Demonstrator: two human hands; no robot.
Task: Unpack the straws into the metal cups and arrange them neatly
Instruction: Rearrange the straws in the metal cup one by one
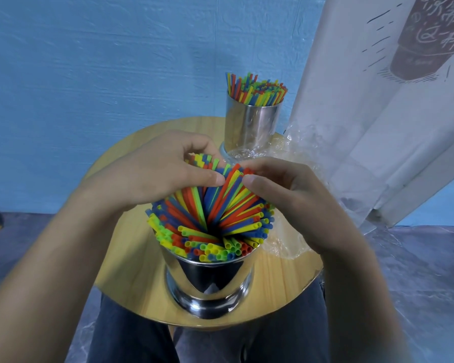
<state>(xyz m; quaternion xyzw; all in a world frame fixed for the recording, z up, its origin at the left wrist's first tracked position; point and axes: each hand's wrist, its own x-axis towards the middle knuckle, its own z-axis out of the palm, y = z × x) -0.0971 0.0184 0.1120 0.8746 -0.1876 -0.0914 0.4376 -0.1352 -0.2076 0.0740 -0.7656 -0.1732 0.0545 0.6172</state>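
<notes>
Straws (212,218) in red, blue, yellow and green fill the near cup (210,284), a shiny metal one that stands upright near the front edge of the round wooden worktop (286,279). They fan outward over the rim, with their open ends toward the camera on the near side, and the middle ones lean up and away toward the hands.

The left hand (152,171) reaches in from the left with its fingers curled over the far tops of the straws and its thumb laid across them, so it grips that part of the bunch. The right hand (286,189) comes from the right and pinches the tips of some straws between thumb and fingers. The two thumbs lie close together, just apart.

At the back of the worktop stands the far cup (252,121), also metal and upright, with its own straws (254,89) standing tightly in it. Crumpled clear plastic wrap (294,153) lies at the foot of the far cup and runs along the right side of the worktop, behind the right hand.

A blue wall (89,61) is behind, and a white banner (378,100) with a printed cup hangs at the right. Dark trousers (142,336) show under the front of the worktop.
</notes>
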